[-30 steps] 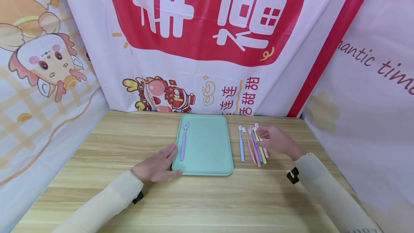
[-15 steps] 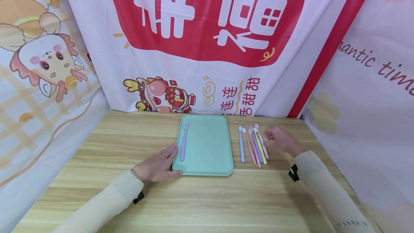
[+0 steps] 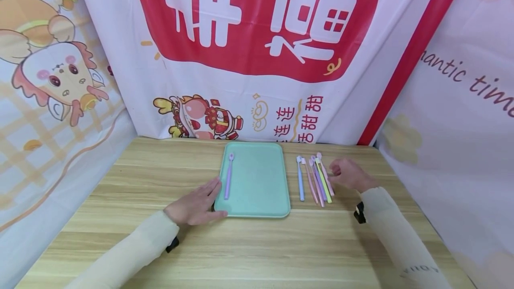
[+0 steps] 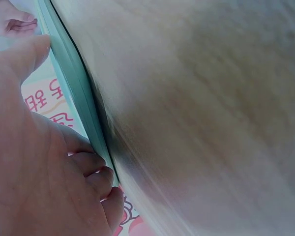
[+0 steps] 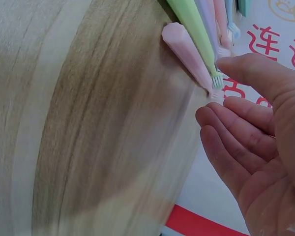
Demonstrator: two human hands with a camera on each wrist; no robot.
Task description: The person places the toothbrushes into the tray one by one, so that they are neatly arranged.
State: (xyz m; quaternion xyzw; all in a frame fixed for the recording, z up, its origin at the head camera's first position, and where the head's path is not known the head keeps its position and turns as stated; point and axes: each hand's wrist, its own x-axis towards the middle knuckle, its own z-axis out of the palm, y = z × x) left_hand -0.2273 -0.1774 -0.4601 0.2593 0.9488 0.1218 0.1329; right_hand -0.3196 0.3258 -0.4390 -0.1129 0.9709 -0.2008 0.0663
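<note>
My left hand (image 3: pixel 196 204) rests against the left edge of a mint-green tray (image 3: pixel 259 182), fingers extended, thumb at its near corner. Inside that tray, along the left side, lies a purple toothbrush (image 3: pixel 228 177). My right hand (image 3: pixel 348 175) is just right of a cluster of toothbrushes, fingers loosely bent and holding nothing. The right wrist view shows its thumb apart from the fingers, close to the heads of a green toothbrush (image 5: pixel 194 37) and a pink toothbrush (image 5: pixel 187 54). A blue toothbrush (image 3: pixel 300 179) lies leftmost in the cluster, with pink and purple ones between.
Both hands are over a wood-grain table (image 3: pixel 257 253). A printed red and white curtain (image 3: pixel 257 70) hangs along its back edge. Patterned sheets flank it left (image 3: pixel 60 101) and right (image 3: pixel 453 124).
My right hand has drawn back to the right from above the toothbrushes, uncovering the rightmost pink one. The left hand stays at the tray's edge.
</note>
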